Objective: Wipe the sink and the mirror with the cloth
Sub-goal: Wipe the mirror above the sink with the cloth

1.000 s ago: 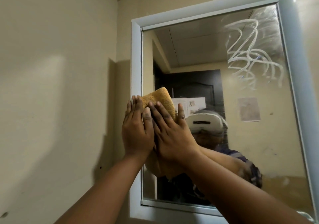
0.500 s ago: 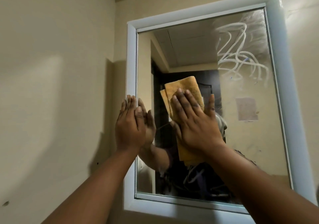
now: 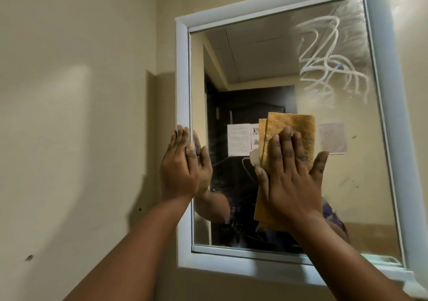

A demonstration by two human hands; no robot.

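Your right hand [image 3: 293, 180] presses the yellow cloth [image 3: 290, 131] flat against the mirror [image 3: 254, 68] glass, fingers straight, grip released, cloth near the centre, below the white smears [image 3: 328, 62] at the upper right; your left hand [image 3: 180, 168] rests flat and open on the mirror's white frame [image 3: 183, 80] at its left edge

Item count, head view:
- Mirror [image 3: 266, 68]: 1, white frame.
- Cloth [image 3: 294, 126]: 1, yellow, folded.
- Left hand [image 3: 180, 168]: 1, flat on mirror's left edge.
- Right hand [image 3: 291, 175]: 1, flat on cloth.
- White smear patch [image 3: 331, 62] on glass: 1, upper right.
- Dark marks [image 3: 29, 257] on wall: 2.
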